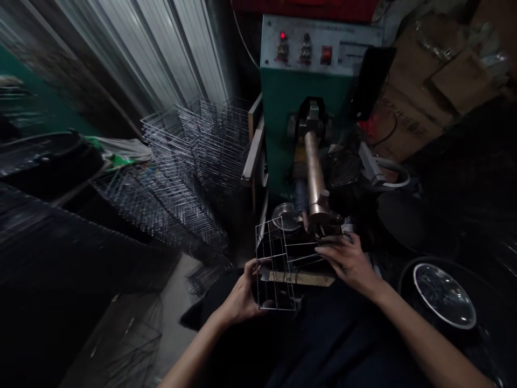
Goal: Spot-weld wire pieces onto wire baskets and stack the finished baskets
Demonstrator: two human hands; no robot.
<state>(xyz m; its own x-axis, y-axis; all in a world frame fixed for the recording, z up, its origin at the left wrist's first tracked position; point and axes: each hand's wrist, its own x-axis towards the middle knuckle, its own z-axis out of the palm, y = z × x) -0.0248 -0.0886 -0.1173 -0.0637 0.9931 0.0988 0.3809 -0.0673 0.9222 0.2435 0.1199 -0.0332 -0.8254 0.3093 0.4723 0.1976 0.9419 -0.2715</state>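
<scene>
A small wire rack (272, 257) of thin metal rods is held upright in front of me, below the copper-coloured electrode arm (315, 167) of a spot welder. My left hand (244, 293) is closed around the rack's left side, with the thumb at the upper part and fingers lower down. Thin rods run from the rack to the right, towards my right hand (351, 264). That hand is closed by the arm's lower end, its fingers pinched at the rods' right end; the exact contact is dark.
The green machine body (278, 129) has a control panel (343, 37) with a lit red lamp. Stacked wire racks (194, 145) stand left. A phone (372, 83) is fixed at the right. A round metal dish (444, 295) sits low right; cardboard boxes (416, 113) are behind.
</scene>
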